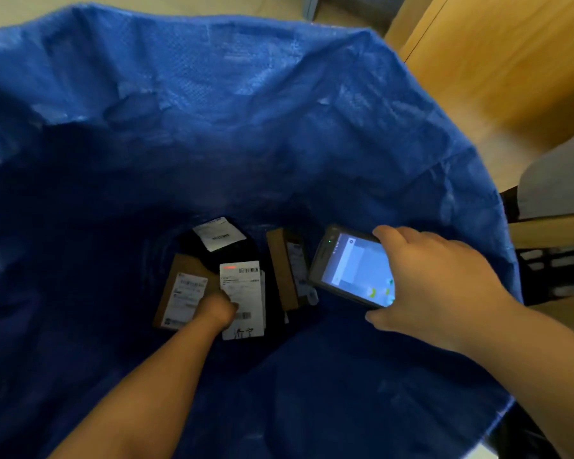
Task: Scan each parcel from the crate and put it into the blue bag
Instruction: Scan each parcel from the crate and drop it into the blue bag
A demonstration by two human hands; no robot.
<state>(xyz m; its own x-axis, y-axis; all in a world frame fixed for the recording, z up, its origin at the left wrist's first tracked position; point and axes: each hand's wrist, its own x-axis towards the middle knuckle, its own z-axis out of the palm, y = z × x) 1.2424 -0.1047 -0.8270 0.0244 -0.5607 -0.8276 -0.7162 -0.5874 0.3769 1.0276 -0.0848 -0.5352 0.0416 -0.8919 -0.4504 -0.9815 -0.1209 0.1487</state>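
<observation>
Your left hand [217,308] grips the labelled parcel [246,286] deep in the blue bag [212,111]. Your right hand [434,279] clutches the scanner [352,270].

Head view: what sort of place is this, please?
Probably a parcel sorting room: labelled parcels lie in a big blue bag, the right hand holds a handheld scanner, and a black crate stands at the right.

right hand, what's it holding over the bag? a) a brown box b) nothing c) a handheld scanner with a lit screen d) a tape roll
c: the right hand grips a handheld scanner, screen lit, above the blue bag, while the left hand holds a labelled parcel down inside.
</observation>
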